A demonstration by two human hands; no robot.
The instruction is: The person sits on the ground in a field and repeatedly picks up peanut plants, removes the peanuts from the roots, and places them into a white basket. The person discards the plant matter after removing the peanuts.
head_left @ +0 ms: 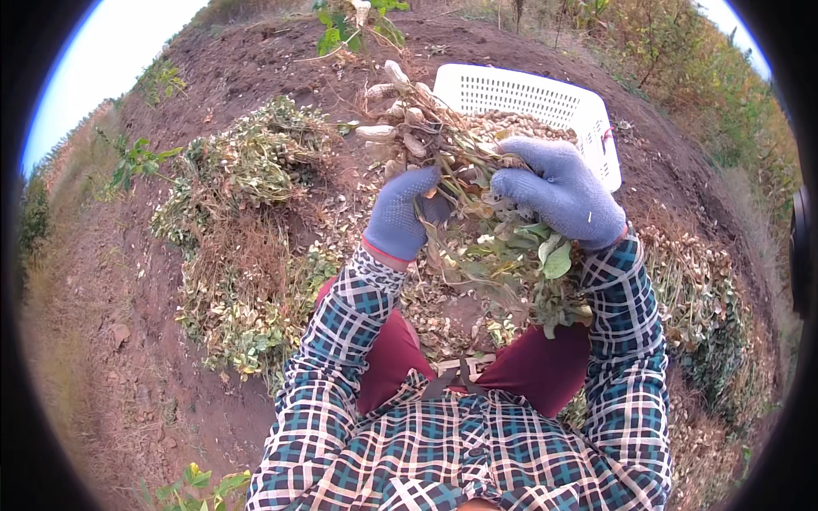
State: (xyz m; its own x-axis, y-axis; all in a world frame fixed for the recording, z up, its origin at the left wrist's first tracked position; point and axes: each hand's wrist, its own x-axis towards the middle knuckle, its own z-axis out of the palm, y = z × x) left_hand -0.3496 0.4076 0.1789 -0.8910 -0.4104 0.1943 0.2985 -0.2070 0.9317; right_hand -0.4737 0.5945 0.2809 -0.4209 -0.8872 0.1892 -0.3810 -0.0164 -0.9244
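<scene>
Before me I hold up a pulled peanut plant (460, 179), its pale pods (409, 121) clustered on the roots at the upper left. My left hand (406, 207), in a grey-blue knit glove with a red cuff edge, grips the stems just below the pods. Farther along, my right hand (562, 191), gloved alike, is closed around the stems. Green and withered leaves (553, 255) hang beneath it. Behind the right hand stands a white slotted plastic basket (524, 76), partly filled with loose peanuts (511, 121). The glove covers part of the basket's near side.
Heaps of dried peanut plants lie at my left (249, 166) and my right (696, 300). Bare brown soil (255, 57) stretches beyond, with leaf litter between my legs. A leafy green plant (339, 32) stands ahead; tall weeds (677, 70) border the far right.
</scene>
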